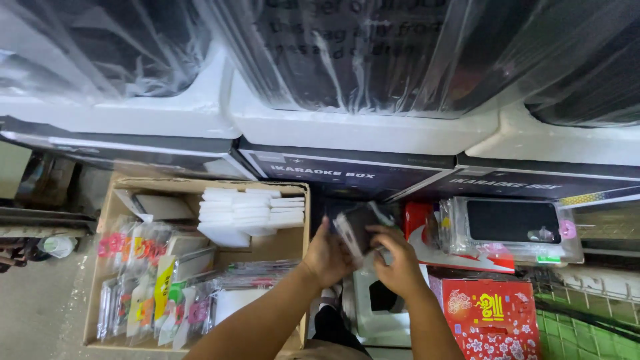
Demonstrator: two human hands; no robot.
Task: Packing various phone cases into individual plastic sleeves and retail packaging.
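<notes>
- Down at my left, the open brown cardboard box (pixel 294 248) stands packed with small clear-wrapped phone accessories (pixel 143 287) on edge, with a stack of flat white boxes (pixel 252 210) toward its far end. My left forearm crosses its right wall, and a careless swing there could, I judge, tip those upright packets over.
- Between the box and the red cartons, my left hand (pixel 328 255) is curled shut around the near edge of the thin dark phone case in a crinkly clear sleeve (pixel 357 228), held up in the air. The sleeve looks slick; if my grip loosens, the case may slip out and drop into the gap by my feet.
- Just right of it, my right hand (pixel 399 262) pinches the same sleeve from below, fingers closed on it. Pulling against the left could tear the plastic.
- Farther right, the clear-fronted pack with a black insert (pixel 513 227) lies atop a red patterned carton (pixel 497 320); my elbow could knock it off.
</notes>
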